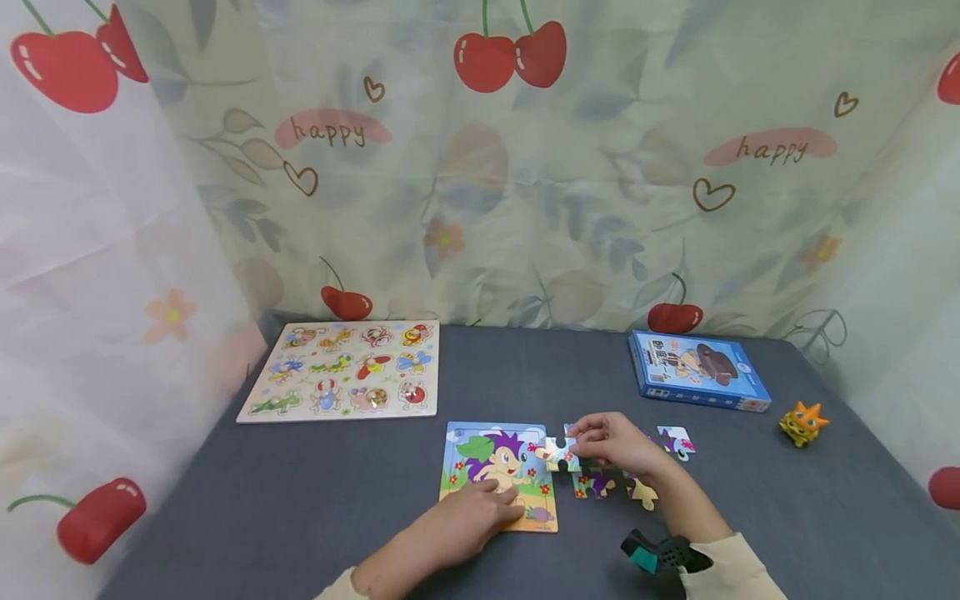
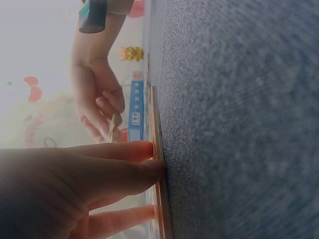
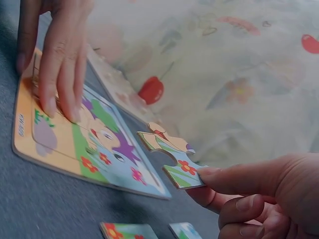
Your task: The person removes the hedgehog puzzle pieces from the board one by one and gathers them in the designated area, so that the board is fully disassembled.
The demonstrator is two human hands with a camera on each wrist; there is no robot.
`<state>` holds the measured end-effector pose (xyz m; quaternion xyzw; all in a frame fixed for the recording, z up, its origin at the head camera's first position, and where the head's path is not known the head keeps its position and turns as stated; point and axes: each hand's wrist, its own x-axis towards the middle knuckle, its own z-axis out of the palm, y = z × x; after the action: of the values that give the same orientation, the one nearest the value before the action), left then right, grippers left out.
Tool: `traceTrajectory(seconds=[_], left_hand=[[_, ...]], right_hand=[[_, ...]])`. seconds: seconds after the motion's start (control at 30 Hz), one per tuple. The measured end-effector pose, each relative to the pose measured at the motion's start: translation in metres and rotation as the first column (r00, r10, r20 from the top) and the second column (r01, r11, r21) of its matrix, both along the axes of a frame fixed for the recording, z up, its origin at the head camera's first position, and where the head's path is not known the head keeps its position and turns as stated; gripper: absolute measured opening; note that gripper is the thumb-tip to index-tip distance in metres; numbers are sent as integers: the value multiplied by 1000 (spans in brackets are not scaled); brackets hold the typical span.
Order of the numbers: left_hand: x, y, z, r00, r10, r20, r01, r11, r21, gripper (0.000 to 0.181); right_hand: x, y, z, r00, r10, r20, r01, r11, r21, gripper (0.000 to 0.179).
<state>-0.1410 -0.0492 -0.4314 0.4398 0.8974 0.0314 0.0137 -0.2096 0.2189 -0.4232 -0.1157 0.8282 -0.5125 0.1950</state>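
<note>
A hedgehog puzzle board (image 1: 495, 428) lies flat on the dark table. My left hand (image 1: 474, 518) rests on its lower part with fingers extended; in the left wrist view the thumb (image 2: 149, 172) touches the board's edge. Just right of the board, my right hand (image 1: 618, 446) pinches a jigsaw piece (image 1: 561, 455) between thumb and finger. In the right wrist view this piece (image 3: 185, 167), with a red flower on it, is raised and tilted. Loose pieces lie below and beyond the right hand: a flowered one (image 1: 596, 483), a cream one (image 1: 642, 493) and a purple-and-white one (image 1: 677, 442).
An insect peg board (image 1: 337, 412) lies at the back left. At the back right is a blue box (image 1: 701, 371), with an orange-and-yellow toy figure (image 1: 803, 423) near it. A printed curtain (image 1: 525, 208) hangs behind the table (image 1: 360, 475).
</note>
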Motion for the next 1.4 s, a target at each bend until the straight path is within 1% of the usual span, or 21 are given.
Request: traceTrajectory(seconds=[0.17,0.43,0.6,0.73,0.9,1.0,1.2,1.4], left_hand=[[0,0,0,1000,7,7,-7,1000,16,29],[0,0,-1,1000,-1,5,1,1000,26,28],[0,-1,-2,1000,-5,2,5,1000,19,29],[0,-1,-2,1000,1,10,-1,1000,15,29],[0,0,-2,1000,9,16,-9,1000,12,29],[0,0,-1,1000,11,19,-11,1000,14,29],[1,-1,1,1000,17,26,-17,1000,11,30],[1,0,0,999,22,46,-22,1000,4,30]], right_hand=[[2,15,2,999,-32,-15,32,999,6,35],[10,41,1,997,-74,-7,74,997,-5,39],[14,58,1,991,-131,20,130,991,24,42],[18,70,2,986,-167,22,166,986,28,44],[24,85,3,977,-213,14,212,977,38,47],[28,94,2,967,-253,23,251,966,60,47],[32,111,-3,956,-293,27,289,952,96,45],[38,128,-8,940,-339,40,332,934,129,49]])
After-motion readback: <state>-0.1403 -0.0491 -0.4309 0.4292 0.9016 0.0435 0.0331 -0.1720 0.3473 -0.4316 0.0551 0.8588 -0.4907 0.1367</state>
